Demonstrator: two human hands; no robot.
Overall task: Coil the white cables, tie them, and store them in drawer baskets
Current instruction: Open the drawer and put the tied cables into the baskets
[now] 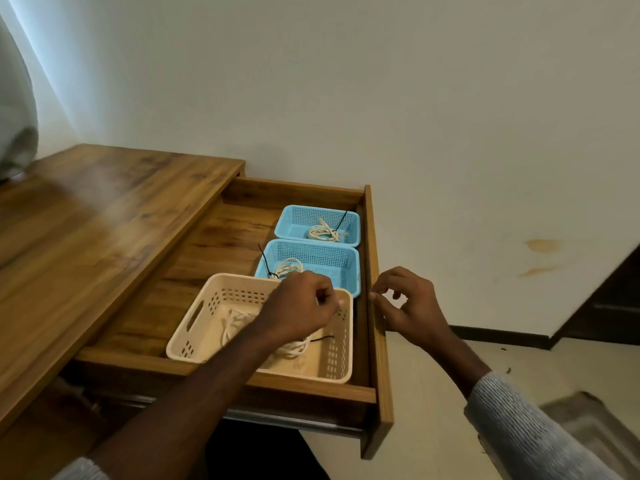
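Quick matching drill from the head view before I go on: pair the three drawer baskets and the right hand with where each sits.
Things:
1. far blue basket
2. middle blue basket
3. beige basket
4. right hand

Places:
A. nearest the camera, under the left hand
B. beside the drawer front, outside the drawer
C. at the far end of the drawer, by the wall
D. between the other two baskets

Pairs: 1-C, 2-D, 3-A, 4-B

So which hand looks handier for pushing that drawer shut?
Probably the right hand: it hovers beside the drawer front, holding nothing. The left hand is over the beige basket, inside the drawer.
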